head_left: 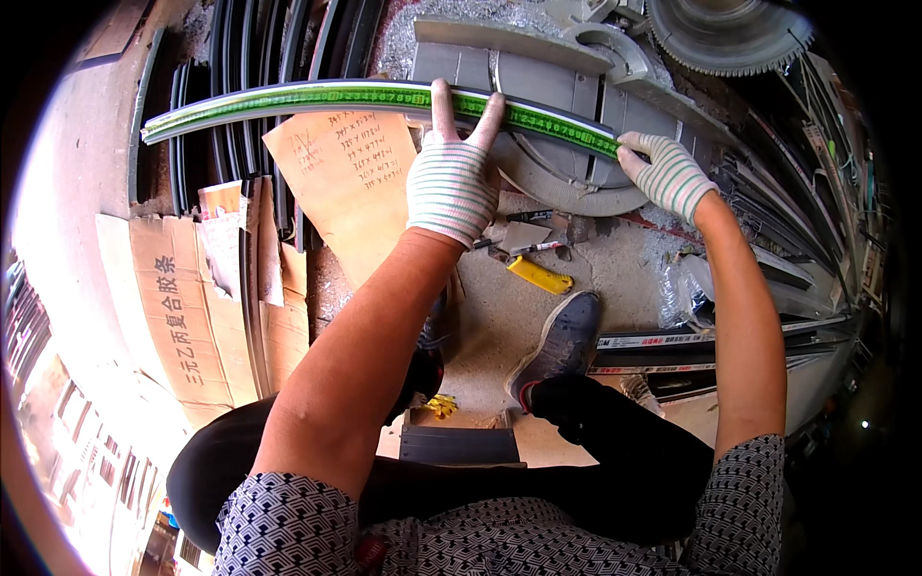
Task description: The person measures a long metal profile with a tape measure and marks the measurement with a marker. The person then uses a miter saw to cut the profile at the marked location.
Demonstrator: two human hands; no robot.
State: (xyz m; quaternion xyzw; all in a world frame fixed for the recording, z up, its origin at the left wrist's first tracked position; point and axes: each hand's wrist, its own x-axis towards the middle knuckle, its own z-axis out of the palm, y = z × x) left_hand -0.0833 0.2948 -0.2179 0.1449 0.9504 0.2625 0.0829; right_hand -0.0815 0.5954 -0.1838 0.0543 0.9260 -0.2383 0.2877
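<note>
A long, narrow strip runs across the upper view, with a green measuring tape stretched along it. Both look bent in this view. My left hand, in a white glove with green stripes, is at the strip's middle. Two of its fingers spread apart over the tape and strip; the other fingers are hidden. At the right end, my right hand, gloved alike, pinches the tape and strip between thumb and fingers. Behind them is a metal saw table with a round plate.
A large toothed saw blade is at the upper right. Dark strips lie upper left, near handwritten cardboard and a carton. A yellow tool and pens lie on the floor by my shoe. More profiles lie at right.
</note>
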